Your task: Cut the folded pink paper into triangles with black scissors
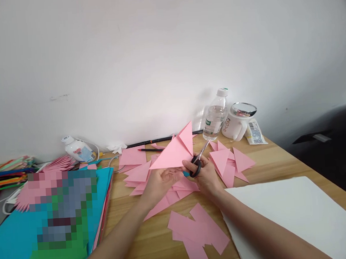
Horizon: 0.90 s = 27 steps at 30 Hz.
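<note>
A folded pink paper triangle is held up over the table, its long edge toward me. At that lower edge my left hand is closed, fingers curled against the paper; their tips are partly hidden. My right hand is closed around black-handled scissors, blades pointing away to the upper right, beside the paper rather than across it. My right thumb also presses on the paper's right corner. Folded pink pieces lie beneath and left of my hands, and more pink triangles lie to the right.
Pink strips lie in front, beside a white sheet. A water bottle, a lidded mug and a small packet stand near the wall. Coloured sheets and a white bottle are on the left.
</note>
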{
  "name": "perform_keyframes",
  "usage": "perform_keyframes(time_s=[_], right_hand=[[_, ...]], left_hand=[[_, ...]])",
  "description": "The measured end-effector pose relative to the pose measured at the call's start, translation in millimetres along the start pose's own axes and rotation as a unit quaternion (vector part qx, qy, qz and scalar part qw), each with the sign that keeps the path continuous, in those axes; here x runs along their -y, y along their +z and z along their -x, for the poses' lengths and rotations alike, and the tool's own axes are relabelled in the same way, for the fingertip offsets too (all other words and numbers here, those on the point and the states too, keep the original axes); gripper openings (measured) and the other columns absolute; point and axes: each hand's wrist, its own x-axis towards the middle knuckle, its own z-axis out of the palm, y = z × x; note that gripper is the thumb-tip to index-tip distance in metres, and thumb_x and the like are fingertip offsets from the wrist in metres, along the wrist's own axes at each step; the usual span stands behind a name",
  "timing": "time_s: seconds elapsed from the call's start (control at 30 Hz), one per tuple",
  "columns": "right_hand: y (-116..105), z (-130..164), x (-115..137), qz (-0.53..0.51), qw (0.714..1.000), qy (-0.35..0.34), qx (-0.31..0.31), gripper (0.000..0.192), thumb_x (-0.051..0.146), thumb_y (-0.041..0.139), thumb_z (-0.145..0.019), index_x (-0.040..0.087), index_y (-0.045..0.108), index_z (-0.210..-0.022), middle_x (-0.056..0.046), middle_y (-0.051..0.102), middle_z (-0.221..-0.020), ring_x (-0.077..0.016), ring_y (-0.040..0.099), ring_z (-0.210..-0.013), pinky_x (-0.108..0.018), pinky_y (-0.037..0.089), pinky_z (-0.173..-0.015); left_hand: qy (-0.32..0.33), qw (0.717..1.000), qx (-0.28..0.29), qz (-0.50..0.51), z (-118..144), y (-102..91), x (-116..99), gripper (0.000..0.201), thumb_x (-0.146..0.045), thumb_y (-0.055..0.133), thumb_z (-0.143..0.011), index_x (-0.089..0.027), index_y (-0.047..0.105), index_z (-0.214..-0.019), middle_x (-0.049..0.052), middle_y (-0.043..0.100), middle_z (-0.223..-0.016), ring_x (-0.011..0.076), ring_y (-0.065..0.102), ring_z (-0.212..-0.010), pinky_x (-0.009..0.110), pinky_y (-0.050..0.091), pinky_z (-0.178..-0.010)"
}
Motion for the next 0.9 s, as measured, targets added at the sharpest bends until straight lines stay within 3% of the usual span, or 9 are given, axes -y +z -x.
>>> perform_keyframes(time_s=[0.1, 0.17, 0.4, 0.67, 0.8, 0.9], right_hand=[[3.3, 6.5, -1.7, 0.045, 0.998, -0.015, 0.052, 0.041, 0.026, 0.08, -0.051, 0.018, 0.054, -0.081, 0.006, 0.054, -0.058, -0.0114, 0.058, -0.053, -0.025, 0.051, -0.056], [4.4, 9.7, -2.4, 0.073, 0.995, -0.017, 0.071, 0.042, 0.029, 0.08, -0.051, 0.019, 0.054, -0.083, 0.006, 0.054, -0.058, -0.0126, 0.058, -0.055, -0.025, 0.051, -0.055], [4.2, 13.3, -3.3, 0.145, 0.988, -0.013, 0.049, 0.037, 0.032, 0.077, -0.057, 0.019, 0.046, -0.074, 0.005, 0.054, -0.056, -0.0121, 0.056, -0.047, -0.021, 0.04, -0.043], [6.1, 15.9, -3.5, 0.188, 0.981, -0.03, 0.028, 0.033, 0.031, 0.074, -0.061, 0.019, 0.051, -0.082, 0.004, 0.055, -0.053, -0.0127, 0.054, -0.049, -0.02, 0.036, -0.042], [7.3, 16.7, -0.5, 0.187, 0.981, -0.033, 0.033, 0.031, 0.031, 0.074, -0.062, 0.019, 0.052, -0.08, 0.005, 0.054, -0.05, -0.0124, 0.053, -0.048, -0.021, 0.036, -0.043], [6.3, 16.1, -0.4, 0.174, 0.984, -0.035, 0.034, 0.032, 0.03, 0.074, -0.061, 0.019, 0.051, -0.08, 0.005, 0.054, -0.05, -0.0121, 0.053, -0.047, -0.02, 0.036, -0.043]], left_hand=[[-0.002, 0.993, -0.117, 0.0, -4.6, 5.3, 10.0, 0.026, -0.036, 0.06, -0.072, -0.013, 0.068, -0.063, 0.005, 0.069, -0.064, 0.0171, 0.062, -0.062, 0.029, 0.048, -0.068], [-0.018, 0.99, -0.138, 0.017, -7.5, 2.6, 15.6, 0.03, -0.037, 0.061, -0.071, -0.011, 0.067, -0.057, 0.006, 0.067, -0.056, 0.0179, 0.062, -0.059, 0.03, 0.048, -0.069], [-0.032, 0.983, -0.119, 0.135, -8.1, -5.5, 20.8, 0.023, -0.032, 0.066, -0.068, -0.009, 0.066, -0.063, 0.007, 0.068, -0.062, 0.0184, 0.062, -0.061, 0.033, 0.05, -0.066], [-0.024, 0.966, -0.122, 0.227, -12.3, -12.3, 14.7, 0.037, -0.038, 0.064, -0.07, -0.012, 0.053, -0.046, -0.001, 0.051, -0.041, 0.0175, 0.062, -0.061, 0.034, 0.051, -0.067], [-0.028, 0.971, -0.114, 0.206, -12.7, -15.2, 15.1, 0.036, -0.041, 0.061, -0.071, -0.01, 0.059, -0.052, 0.004, 0.062, -0.052, 0.0189, 0.063, -0.064, 0.035, 0.052, -0.066], [-0.039, 0.987, -0.11, 0.106, -11.3, -13.9, 15.7, 0.028, -0.036, 0.066, -0.067, -0.009, 0.065, -0.058, 0.006, 0.067, -0.058, 0.0198, 0.064, -0.063, 0.034, 0.052, -0.069]])
